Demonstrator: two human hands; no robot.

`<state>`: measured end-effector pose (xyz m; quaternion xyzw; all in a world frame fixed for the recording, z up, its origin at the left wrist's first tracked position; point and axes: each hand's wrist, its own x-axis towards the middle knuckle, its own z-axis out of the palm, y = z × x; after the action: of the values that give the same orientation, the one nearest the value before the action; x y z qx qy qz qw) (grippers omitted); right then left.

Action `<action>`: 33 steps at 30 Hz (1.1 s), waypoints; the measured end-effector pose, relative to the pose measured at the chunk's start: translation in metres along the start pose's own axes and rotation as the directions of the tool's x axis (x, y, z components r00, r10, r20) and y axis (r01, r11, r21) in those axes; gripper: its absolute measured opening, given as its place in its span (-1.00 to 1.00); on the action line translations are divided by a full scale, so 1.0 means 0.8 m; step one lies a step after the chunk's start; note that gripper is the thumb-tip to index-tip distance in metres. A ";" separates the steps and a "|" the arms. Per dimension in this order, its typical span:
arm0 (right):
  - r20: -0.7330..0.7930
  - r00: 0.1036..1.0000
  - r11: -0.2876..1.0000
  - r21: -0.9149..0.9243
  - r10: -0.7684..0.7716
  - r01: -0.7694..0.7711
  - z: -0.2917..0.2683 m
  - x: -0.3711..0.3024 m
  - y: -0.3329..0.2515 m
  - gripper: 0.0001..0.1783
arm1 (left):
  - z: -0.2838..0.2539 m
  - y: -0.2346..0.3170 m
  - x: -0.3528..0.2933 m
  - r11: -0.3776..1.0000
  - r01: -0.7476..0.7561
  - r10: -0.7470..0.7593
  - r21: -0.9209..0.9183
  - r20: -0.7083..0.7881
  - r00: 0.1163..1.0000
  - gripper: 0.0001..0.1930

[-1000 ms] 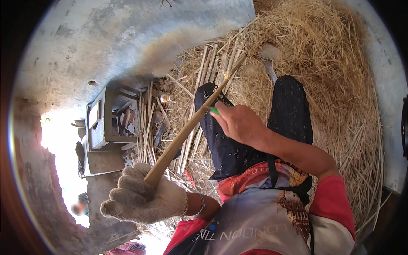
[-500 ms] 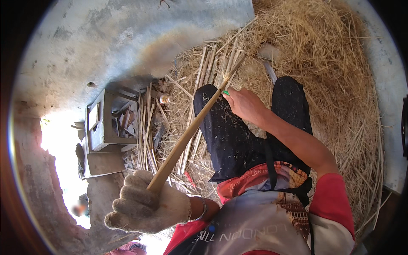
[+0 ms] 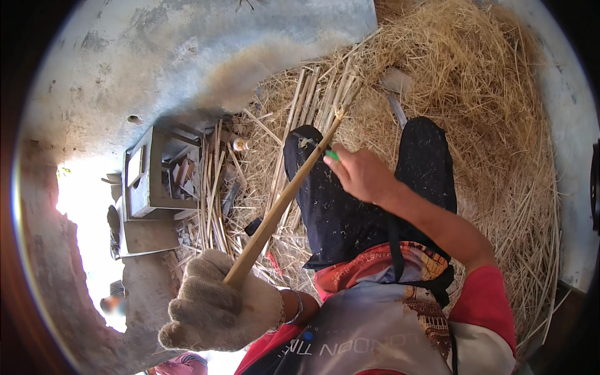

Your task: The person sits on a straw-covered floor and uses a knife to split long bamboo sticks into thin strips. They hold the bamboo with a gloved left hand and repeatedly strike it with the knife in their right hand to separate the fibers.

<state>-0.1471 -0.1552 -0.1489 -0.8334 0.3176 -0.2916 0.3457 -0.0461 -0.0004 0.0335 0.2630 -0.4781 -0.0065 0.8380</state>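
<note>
Strip point(image 3: 284, 203): a long, slim, woody piece is slanting across the view from the lower left toward the upper middle, passing in front of the left knee.
Strip's colour: it is showing a dull yellow-brown, with a paler tan edge along part of its length.
Strip's form: it is looking nearly straight, broadest by the glove and narrowing steadily away from it; its face is appearing smooth.
Strip's joint: a pale, roughened spot is standing out past the left knee; beyond it the piece is blending into what lies behind, so where it ends I cannot tell.
Left hand point(image 3: 219, 306): wearing a thick off-white knit glove, it is closing firmly around the strip's near end, fingers curled.
Right hand point(image 3: 365, 175): bare, it is pinching a small green piece point(image 3: 332, 154) between thumb and fingers, just beside the strip's upper part; the rest of that piece is too small and hidden to tell.
Dark trousers point(image 3: 344, 206): pale flecks are dotting the cloth, and a light shaving point(image 3: 305, 142) is lying on the left knee near the strip.
Loose strips point(image 3: 306, 100): several pale lengths are lying side by side past the left knee.
Fibre heap point(image 3: 475, 69): tangled golden strands are spreading across the upper right.
Box-like cabinet point(image 3: 139, 187): it is standing at the left, holding jumbled scraps.
</note>
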 end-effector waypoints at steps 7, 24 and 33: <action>0.025 0.982 0.982 -0.029 0.187 -0.186 0.008 0.022 0.065 -0.65 | 0.008 -0.005 0.001 0.975 -0.025 0.074 0.221 -0.219 0.973 -0.62; -0.011 0.995 0.994 0.043 0.102 -0.101 0.001 0.002 0.039 -0.74 | 0.013 -0.005 -0.007 0.973 -0.092 0.099 0.212 -0.023 0.995 -0.56; -0.087 0.995 0.996 -0.073 -0.057 0.051 -0.006 0.002 -0.002 -0.73 | 0.006 -0.004 -0.008 0.982 -0.076 0.072 0.172 0.031 0.997 -0.53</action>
<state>-0.1487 -0.1573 -0.1444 -0.8397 0.3200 -0.3261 0.2934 -0.0528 -0.0036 0.0289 0.3166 -0.4967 0.0627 0.8057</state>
